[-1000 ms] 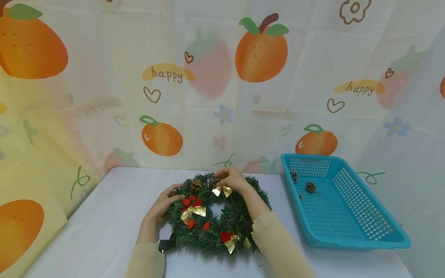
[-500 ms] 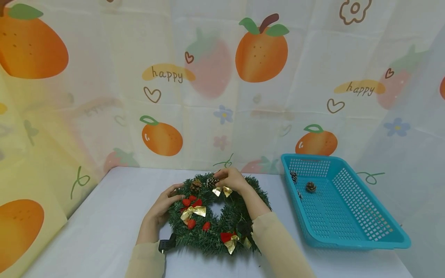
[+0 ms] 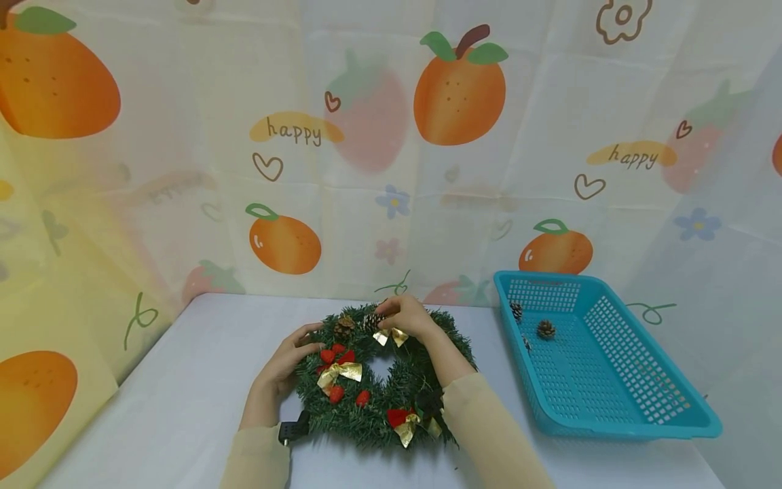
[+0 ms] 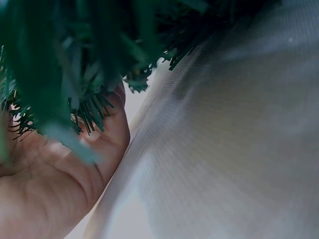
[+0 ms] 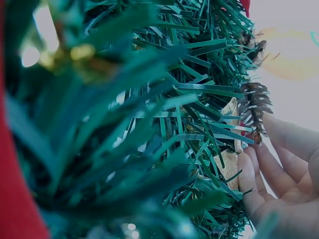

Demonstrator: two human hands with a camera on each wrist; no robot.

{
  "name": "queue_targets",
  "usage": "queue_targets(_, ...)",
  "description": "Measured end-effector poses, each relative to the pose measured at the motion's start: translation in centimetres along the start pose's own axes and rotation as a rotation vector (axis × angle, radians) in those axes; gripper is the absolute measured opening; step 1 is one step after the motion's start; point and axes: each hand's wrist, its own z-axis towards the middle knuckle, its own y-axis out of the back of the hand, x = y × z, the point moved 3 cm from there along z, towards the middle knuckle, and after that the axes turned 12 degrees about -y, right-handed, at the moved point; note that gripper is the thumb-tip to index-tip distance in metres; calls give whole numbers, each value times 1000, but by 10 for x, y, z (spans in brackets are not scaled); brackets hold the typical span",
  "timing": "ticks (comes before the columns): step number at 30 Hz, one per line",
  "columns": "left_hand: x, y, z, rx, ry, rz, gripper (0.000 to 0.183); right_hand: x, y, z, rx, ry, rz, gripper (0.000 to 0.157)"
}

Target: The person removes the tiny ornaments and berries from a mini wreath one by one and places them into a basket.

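Observation:
A green wreath (image 3: pixel 421 370) lies on the white table, trimmed with bows, red berries and pine cones. My left hand (image 3: pixel 285 358) grips its left side; in the left wrist view the palm (image 4: pixel 55 184) lies against the needles, with the fingertips hidden by greenery. At the wreath's far edge my right hand (image 3: pixel 411 316) pinches a white-tipped pine cone (image 5: pixel 255 107) beside a gold bow (image 3: pixel 391 336). The right wrist view has that cone between the fingers, close to the needles. A brown pine cone (image 3: pixel 344 328) sits just left of it on the wreath.
To the right stands a blue plastic basket (image 3: pixel 623 429) with a brown pine cone (image 3: pixel 546 329) and a white-tipped cone (image 3: pixel 516 311) inside. Behind the white table (image 3: pixel 177 407) hangs a fruit-print curtain (image 3: pixel 366 238).

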Motion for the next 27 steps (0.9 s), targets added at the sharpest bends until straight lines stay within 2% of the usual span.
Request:
queue_targets(6,1,0,1,-2,3,-8,57,1,0,-1,-7,4,-14,21)
queue_targets(13,0,1,0,3,-25,49,56,3,0,-1,-21,2,-12,19)
queue_targets(19,-1,1,-1,5,-10,43,56,4,1,-2,-41,-17,-23,19)
queue_targets(27,1,2,1,-1,-19,61,56,10,7,-5,-37,-36,46,21)
